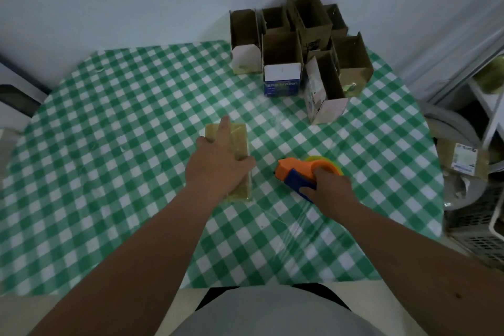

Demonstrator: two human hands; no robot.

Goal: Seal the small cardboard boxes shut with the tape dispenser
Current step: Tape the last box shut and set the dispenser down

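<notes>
A small flat cardboard box lies in the middle of the table, glossy tape across its top. My left hand rests on it, forefinger stretched along the lid and thumb at the box's right side. Just to the right, my right hand grips the blue handle of the orange tape dispenser, which sits low over the tablecloth with its yellow-green roll behind. The dispenser's nose points left toward the box, a short gap between them.
Several open cardboard boxes stand clustered at the table's far right side, one with a blue and white face. The green checked tablecloth covers the table. A crate and shelving crowd the right edge; a wall stands behind.
</notes>
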